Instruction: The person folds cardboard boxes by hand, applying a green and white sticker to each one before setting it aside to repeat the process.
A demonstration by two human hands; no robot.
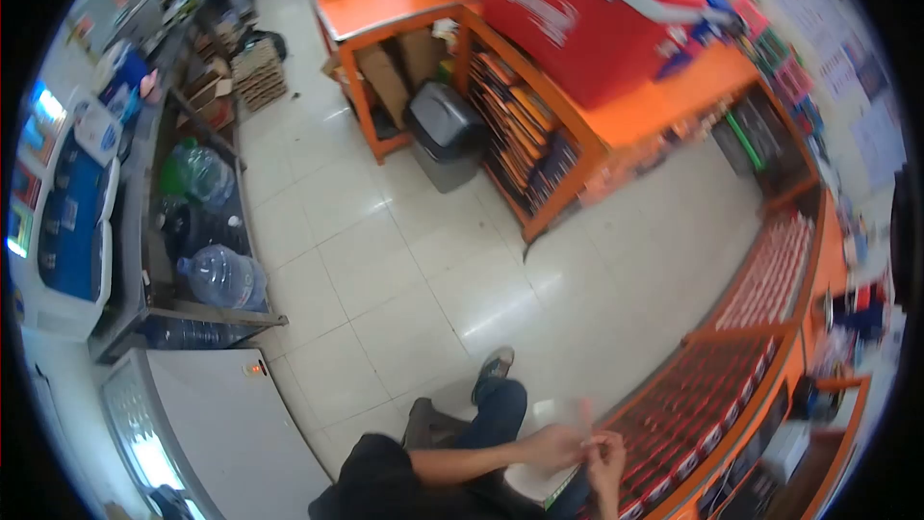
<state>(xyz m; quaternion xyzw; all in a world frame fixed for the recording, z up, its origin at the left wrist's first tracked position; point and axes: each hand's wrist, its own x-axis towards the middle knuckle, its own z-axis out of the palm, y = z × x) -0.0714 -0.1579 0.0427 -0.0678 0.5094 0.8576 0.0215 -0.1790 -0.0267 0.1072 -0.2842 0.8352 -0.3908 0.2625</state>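
Note:
Both hands meet low in the view, above my lap. My left hand is blurred, its fingers closed near a small pale pinkish thing whose kind I cannot make out. Right against it, my right hand has its fingertips pinched at the same spot. Under the hands, a white rounded object with a green edge lies on my lap, partly covered by my left arm. My legs in dark trousers stretch forward over the tiles.
Right of me, an orange rack holds rows of red and white items. Ahead are a red cooler, an orange table and a grey bin. Left are a white freezer and a shelf with large water bottles.

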